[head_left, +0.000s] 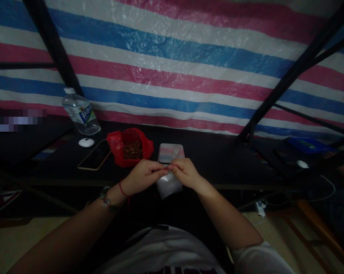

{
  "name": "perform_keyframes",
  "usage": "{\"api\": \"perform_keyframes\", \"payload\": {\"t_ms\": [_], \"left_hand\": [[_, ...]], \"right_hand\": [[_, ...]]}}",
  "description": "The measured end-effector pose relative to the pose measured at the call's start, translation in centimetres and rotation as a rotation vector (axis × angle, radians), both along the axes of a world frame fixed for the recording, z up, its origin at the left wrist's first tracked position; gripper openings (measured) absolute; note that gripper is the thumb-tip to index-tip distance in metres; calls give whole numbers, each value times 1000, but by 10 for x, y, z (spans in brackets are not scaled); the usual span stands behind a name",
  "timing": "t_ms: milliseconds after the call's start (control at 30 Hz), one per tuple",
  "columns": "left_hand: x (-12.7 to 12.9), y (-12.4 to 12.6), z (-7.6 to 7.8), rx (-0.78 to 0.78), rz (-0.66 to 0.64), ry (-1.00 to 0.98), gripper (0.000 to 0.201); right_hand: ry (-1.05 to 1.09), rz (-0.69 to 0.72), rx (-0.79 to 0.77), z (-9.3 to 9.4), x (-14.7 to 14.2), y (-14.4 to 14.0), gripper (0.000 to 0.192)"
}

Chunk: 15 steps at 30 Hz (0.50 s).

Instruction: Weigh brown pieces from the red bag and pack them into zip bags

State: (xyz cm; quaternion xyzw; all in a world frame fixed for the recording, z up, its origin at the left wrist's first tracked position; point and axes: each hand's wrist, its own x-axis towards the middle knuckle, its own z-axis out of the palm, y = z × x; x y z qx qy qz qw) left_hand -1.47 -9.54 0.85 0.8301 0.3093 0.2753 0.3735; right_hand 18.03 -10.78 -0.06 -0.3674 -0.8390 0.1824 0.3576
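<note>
Between my two hands hangs a small translucent plastic bag [169, 186], its upper edge pinched at a thin red strip. My left hand [141, 176], a red cord and a beaded bracelet on its wrist, is closed on the left side of that edge. On the other side my right hand [186, 174] grips it with thumb and fingers close to the left ones. What lies in the bag is too dim to make out. Just behind the hands a flat device [171, 153] with rounded corners reflects the stripes. Left of it, an open red plastic bag [116, 150] holds small brown pieces [133, 150].
On the black table [217, 161] are a phone [95, 155], a white mouse [86, 142] and a clear bottle [82, 113]. Striped sheeting [172, 76] hangs behind, between dark metal posts [57, 53]. A blue tray [308, 145] and another white mouse [302, 164] sit far right.
</note>
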Motion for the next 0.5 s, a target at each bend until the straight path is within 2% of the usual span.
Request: {"api": "perform_keyframes", "payload": {"t_ms": [67,167,267,367,500], "left_hand": [[1,0,-1,-12,2,-12,31],[1,4,-3,-129,2,-47,27],[0,7,-4,-222,29,-35,32],[-1,6,-3,-223,60,-23,39],[-1,3,-2,-178,107,-53,37]], "right_hand": [[5,9,-19,-1,1,1,45],[-28,-3,23,0,3,0,45],[-13,-45,72,0,4,0,47],[22,-59,106,-1,4,1,49],[78,-56,82,-2,5,3,50]]}}
